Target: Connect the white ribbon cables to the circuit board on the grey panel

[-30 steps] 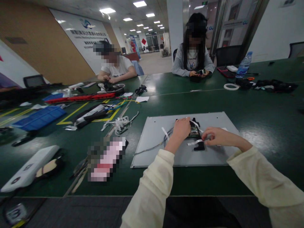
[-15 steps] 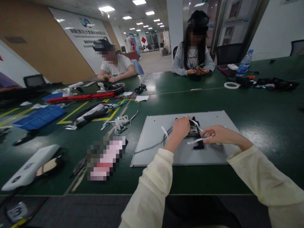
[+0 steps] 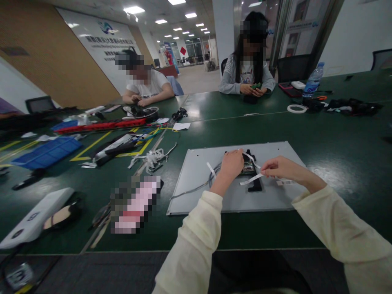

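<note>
A grey flat panel (image 3: 190,179) lies in front of me with a black bracket (image 3: 255,187) and a green circuit board (image 3: 247,167) on it. My left hand (image 3: 232,164) rests over the bracket's left side, fingers closed and bent down; what is beneath the fingertips is hidden. My right hand (image 3: 277,168) is raised above the panel's right part, thumb and finger pinching a white strip (image 3: 251,179). One stretch of the strip runs up to the left fingertips, and its loose tail points left. Grey cables (image 3: 196,188) leave the board toward the left, beside another short white strip (image 3: 211,169).
Left of the panel lie a phone (image 3: 139,204), a heap of white strips (image 3: 153,159), a blue tray (image 3: 47,152) and a white device (image 3: 33,218). Two people sit across the table. A water bottle (image 3: 312,81) and a tape roll (image 3: 297,108) stand farther right.
My right hand has lifted slightly, raising the strip, whose tail now slants more steeply. My left hand keeps its place on the bracket. The whole view has shifted a little.
</note>
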`<state>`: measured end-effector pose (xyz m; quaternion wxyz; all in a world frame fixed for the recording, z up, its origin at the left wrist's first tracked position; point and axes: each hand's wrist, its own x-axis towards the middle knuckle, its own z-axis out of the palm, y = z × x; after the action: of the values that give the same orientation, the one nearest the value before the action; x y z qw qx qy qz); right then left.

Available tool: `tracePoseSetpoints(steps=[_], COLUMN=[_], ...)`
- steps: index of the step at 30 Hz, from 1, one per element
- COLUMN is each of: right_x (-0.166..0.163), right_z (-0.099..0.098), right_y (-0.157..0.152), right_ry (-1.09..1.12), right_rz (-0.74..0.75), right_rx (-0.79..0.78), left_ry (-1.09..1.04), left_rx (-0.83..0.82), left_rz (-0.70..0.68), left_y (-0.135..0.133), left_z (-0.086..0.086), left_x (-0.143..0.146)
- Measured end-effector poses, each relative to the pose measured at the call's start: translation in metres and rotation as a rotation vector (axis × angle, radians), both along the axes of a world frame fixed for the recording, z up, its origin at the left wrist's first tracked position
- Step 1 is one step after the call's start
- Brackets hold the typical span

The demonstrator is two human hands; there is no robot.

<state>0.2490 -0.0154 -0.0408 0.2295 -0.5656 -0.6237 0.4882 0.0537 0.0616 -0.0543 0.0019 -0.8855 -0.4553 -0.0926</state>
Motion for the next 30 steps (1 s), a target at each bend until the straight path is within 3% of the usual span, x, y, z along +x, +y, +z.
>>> tracePoseSetpoints(steps=[4,8,10,13,15,18,24,30], right_x=[0.002,0.004,0.004,0.004,0.005,0.007,0.004,0.0], right_z=[0.008,0.009,0.009,0.008,0.008,0.008,0.015,0.011], right_y=[-0.001,0.0,0.0,0.0,0.0,0.001,-0.003,-0.004], right_ry=[0.069,0.161,0.176,0.184,0.185,0.182,0.122,0.072], right_rz=[-0.061,-0.097,-0.095,-0.103,-0.128,-0.158,-0.029,0.069], right_rx=[0.011,0.008,0.005,0.015,0.029,0.036,-0.003,-0.056], left_ry=[-0.058,-0.302,-0.493,-0.678,-0.646,-0.575,-0.54,-0.521], left_rx=[-0.018,-0.015,-0.134,-0.552,-0.773,-0.93,-0.927,-1.016], left_rz=[0.012,0.003,-0.038,-0.196,-0.329,-0.437,-0.329,-0.35], left_y=[-0.001,-0.004,-0.005,-0.009,-0.013,-0.019,-0.03,-0.032], left_z=[0.0,0.011,0.022,0.04,0.048,0.052,0.061,0.06], left_x=[0.0,0.003,0.005,0.003,-0.002,-0.012,-0.017,-0.017])
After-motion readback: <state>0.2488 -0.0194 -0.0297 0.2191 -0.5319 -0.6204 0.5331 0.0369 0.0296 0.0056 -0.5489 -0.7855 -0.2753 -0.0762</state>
